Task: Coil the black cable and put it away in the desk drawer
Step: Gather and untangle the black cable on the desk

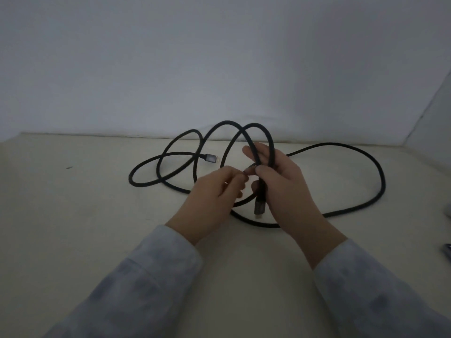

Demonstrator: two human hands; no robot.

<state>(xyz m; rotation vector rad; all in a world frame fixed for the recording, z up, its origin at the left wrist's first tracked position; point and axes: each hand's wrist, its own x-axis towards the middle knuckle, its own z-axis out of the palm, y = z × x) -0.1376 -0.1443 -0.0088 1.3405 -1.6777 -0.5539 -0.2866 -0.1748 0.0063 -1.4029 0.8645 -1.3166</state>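
The black cable (351, 152) lies in loose loops across the pale desk (73, 203). My right hand (280, 184) grips two raised loops of it, and one grey plug end (259, 208) hangs down below that hand's palm. My left hand (214, 198) pinches the cable with its fingertips right beside the right hand's thumb. The other grey plug end (210, 158) rests on the desk behind my hands. A wide loop runs out to the right and curves back under my right wrist. No drawer is in view.
A plain wall (219, 64) stands close behind the desk, with a side wall at the far right. Small grey objects (447, 250) peek in at the right edge. The scene is dim.
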